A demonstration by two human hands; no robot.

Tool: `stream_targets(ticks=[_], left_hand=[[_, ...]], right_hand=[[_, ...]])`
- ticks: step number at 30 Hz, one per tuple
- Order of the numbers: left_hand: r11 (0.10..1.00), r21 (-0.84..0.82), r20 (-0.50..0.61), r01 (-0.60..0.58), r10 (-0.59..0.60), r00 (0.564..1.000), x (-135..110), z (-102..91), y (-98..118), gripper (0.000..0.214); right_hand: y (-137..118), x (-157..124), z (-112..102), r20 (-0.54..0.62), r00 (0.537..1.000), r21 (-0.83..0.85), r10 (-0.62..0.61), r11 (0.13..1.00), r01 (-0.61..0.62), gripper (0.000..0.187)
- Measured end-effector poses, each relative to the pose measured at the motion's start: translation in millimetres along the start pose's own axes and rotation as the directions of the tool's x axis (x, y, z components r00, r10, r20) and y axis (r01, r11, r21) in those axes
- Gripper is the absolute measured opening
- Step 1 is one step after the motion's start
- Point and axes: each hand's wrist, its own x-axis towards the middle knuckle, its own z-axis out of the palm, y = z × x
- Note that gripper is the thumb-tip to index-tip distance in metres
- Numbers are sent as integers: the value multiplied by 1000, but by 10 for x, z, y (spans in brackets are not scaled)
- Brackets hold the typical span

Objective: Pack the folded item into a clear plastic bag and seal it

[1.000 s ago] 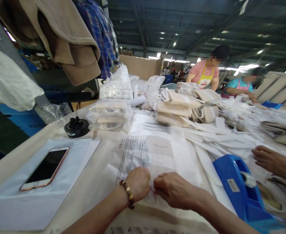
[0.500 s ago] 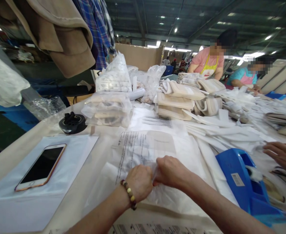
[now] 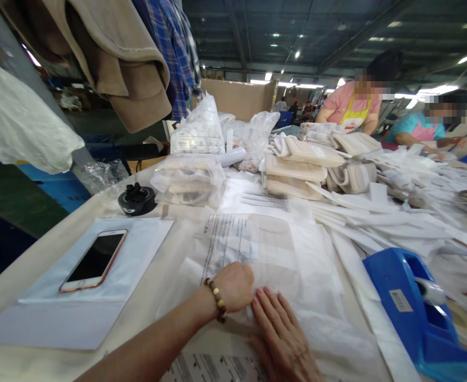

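Note:
A clear plastic bag [image 3: 265,249] with printed text and a folded pale item inside lies flat on the table in front of me. My left hand [image 3: 235,286], with a bead bracelet on the wrist, is curled into a fist at the bag's near edge; what its fingers grip is hidden. My right hand [image 3: 283,334] lies flat and open on the near edge of the bag, fingers stretched forward, touching the left hand's side.
A phone [image 3: 94,261] lies on white sheets at the left. A blue tape dispenser [image 3: 420,313] stands at the right. Stacks of folded beige items [image 3: 297,170], bagged goods [image 3: 189,180] and a black round object [image 3: 137,199] lie further back. Two people work at the far right.
My right hand has let go of the bag edge, drawn back toward me and now lies flat. Another person's hand at the right edge has left the view.

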Motion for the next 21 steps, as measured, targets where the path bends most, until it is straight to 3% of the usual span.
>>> stream_targets(ticks=[4,10,12,14,16,18,21], left_hand=[[998,23,-19,-63,63,998,-368,-19,-161,13],[992,125,-191,-4,29,981,-1024,151,-708,21],[998,27,-216,-51,56,975,-1124,167,-871,19],[972,-201,-275,-121,62,959,-1166,183,-986,17],[874,-461,-355,-151,-26,934,-1167,238,-1054,24],[756,-644,-397,-119,-198,896,-1140,341,-1088,31],[631,-775,-371,20,-481,794,-1071,536,-1099,36]], right_hand=[[81,-8,16,23,1000,0,-6,1000,6,49],[121,-73,147,-41,998,-71,-42,997,39,49],[152,-104,207,-43,996,-116,-78,991,73,48],[199,-130,252,-49,991,-162,-121,980,111,46],[241,-146,277,-47,986,-204,-159,968,146,43],[258,-155,287,-30,981,-220,-189,959,178,40],[225,-166,303,-37,982,-167,-183,970,175,43]])
